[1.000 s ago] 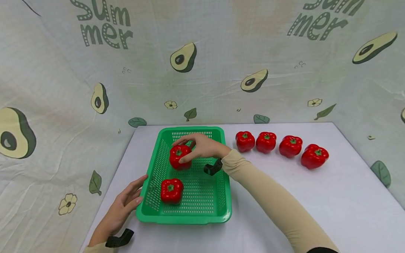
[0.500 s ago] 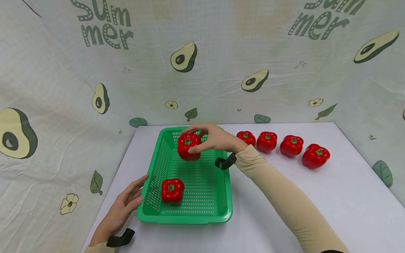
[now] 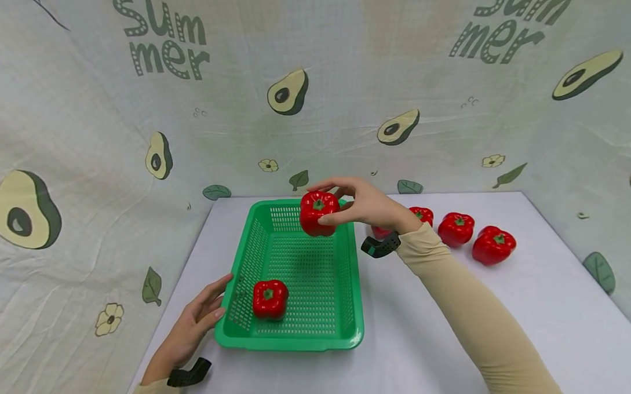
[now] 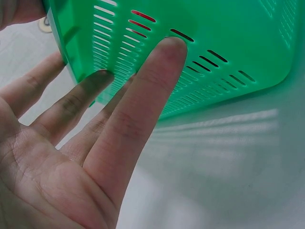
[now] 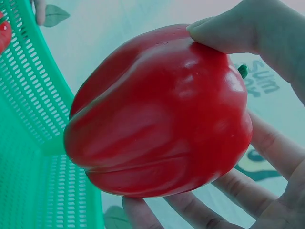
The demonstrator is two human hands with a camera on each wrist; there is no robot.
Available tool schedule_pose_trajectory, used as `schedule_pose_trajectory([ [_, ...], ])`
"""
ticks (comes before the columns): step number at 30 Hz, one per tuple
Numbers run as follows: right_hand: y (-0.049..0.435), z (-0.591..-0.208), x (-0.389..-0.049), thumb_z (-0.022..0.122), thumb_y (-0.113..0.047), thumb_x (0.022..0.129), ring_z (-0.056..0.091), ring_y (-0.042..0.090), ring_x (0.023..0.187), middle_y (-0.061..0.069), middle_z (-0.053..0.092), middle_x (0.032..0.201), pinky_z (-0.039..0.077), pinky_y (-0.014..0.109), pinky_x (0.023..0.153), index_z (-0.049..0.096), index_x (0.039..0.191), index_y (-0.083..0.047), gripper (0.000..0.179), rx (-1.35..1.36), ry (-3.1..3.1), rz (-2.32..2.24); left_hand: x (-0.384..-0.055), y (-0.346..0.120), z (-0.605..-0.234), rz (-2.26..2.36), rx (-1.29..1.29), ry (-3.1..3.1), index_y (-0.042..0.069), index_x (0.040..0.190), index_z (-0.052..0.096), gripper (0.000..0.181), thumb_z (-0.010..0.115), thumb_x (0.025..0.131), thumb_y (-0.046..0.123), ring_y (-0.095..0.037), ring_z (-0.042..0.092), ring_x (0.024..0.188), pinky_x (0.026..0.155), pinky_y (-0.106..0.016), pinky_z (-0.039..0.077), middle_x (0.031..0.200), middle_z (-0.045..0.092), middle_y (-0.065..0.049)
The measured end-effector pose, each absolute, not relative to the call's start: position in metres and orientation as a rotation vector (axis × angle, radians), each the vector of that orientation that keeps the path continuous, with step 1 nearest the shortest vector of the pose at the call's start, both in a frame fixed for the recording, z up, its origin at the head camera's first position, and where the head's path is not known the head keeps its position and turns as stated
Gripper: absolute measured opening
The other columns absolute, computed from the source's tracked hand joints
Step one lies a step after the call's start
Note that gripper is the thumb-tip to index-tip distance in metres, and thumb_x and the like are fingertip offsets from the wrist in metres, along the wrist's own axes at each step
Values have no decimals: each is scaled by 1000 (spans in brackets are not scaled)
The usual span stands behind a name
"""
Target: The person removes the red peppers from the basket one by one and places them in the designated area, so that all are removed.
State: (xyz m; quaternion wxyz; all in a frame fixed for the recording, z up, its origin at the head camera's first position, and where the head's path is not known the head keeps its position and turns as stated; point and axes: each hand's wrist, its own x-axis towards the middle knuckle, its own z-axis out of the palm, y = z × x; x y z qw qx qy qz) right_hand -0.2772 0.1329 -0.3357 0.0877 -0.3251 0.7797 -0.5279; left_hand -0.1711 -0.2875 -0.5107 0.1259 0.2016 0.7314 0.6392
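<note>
Lifted out of the green basket (image 3: 350, 288): the red pepper (image 3: 318, 213), gripped by the right hand (image 3: 365, 205). Now raised above the far rim, nearer the row of peppers (image 3: 473, 233).

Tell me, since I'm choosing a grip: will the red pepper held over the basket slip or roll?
The held pepper looks glossy, so probably somewhat slippery; the right hand wraps thumb and fingers around it. Its lobed, blocky shape suggests it would wobble rather than roll freely.

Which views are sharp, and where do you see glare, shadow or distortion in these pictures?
Head view: sharp, evenly lit, wide-angle bending at the edges; a soft shadow lies in the green basket under the held pepper. Right wrist view: the pepper fills the frame with white glare spots; the backdrop behind is blurred. Left wrist view: the left hand is very close, and the basket wall reflects on the table.
</note>
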Motion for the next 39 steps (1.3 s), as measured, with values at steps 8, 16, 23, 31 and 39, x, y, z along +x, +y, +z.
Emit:
schedule_pose_trajectory([
  [8,151,-312,-256,78,-10,85,53,34,112,10,57,127,57,43,82,57,139,-10,58,-855,2390,-1565,-170,-289,-511,1862,569,2135,21,158,27,60,49,104,7,-9,39,139,100,-26,44,162,26,-8],
  [16,169,-311,-248,77,-8,86,57,34,108,8,53,131,57,43,81,56,139,-11,57,-761,2432,-1568,-171,-292,-512,1863,626,2122,18,159,25,60,48,104,5,-10,38,140,101,-27,44,162,25,-11],
  [23,190,-330,-252,81,-14,84,60,35,106,6,54,130,58,44,77,56,139,-17,61,-721,2447,-1602,-172,-292,-514,1870,633,2117,18,158,26,60,48,104,5,-10,39,139,101,-27,44,161,25,-11],
  [31,214,-357,-258,87,-24,79,54,29,114,0,56,128,58,43,77,58,136,-28,64,-647,2552,-1568,-169,-292,-512,1865,617,2115,20,159,26,60,48,104,5,-9,37,140,101,-27,44,162,25,-7],
  [39,237,-378,-252,85,-28,81,53,31,112,3,53,130,58,42,76,57,139,-28,64,-546,2628,-1532,-171,-291,-511,1844,612,2145,22,158,27,60,49,104,7,-12,37,141,102,-26,43,162,26,-6],
])
